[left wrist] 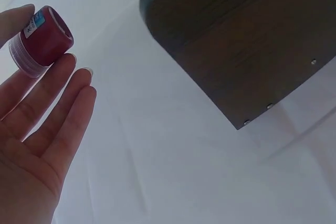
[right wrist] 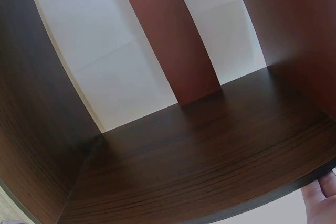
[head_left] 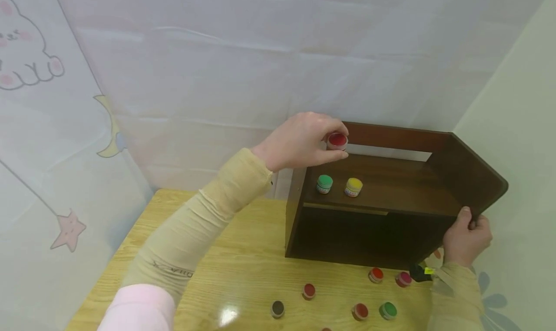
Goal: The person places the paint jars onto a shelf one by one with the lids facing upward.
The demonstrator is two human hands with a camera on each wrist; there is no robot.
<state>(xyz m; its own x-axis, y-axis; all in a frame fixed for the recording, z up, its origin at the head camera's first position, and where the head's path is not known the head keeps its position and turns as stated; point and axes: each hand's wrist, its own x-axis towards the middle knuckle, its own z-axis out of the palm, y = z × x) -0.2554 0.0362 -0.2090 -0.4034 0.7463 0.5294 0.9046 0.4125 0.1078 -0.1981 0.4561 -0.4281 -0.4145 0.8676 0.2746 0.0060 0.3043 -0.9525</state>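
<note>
Between thumb and fingers, my left hand (head_left: pixel 304 139) pinches a small red paint jar (head_left: pixel 337 141) above the left part of a dark brown wooden shelf (head_left: pixel 391 181). In the left wrist view the jar (left wrist: pixel 44 40) is tilted, with a label on its side. On the shelf's upper board stand a green-lidded jar (head_left: pixel 324 184) and a yellow-lidded jar (head_left: pixel 354 187), both upright below the left hand. At the shelf's right side, my right hand (head_left: pixel 466 238) grips the front edge of the side panel. Only a few of its fingers show in the right wrist view.
On the wooden table (head_left: pixel 226 258) before the shelf lie several more jars, among them a black one (head_left: pixel 277 309), a dark red one (head_left: pixel 309 291) and a green one (head_left: pixel 388 310). White cloth (head_left: pixel 195 70) hangs behind. A pale wall (head_left: pixel 530 143) stands close on the right.
</note>
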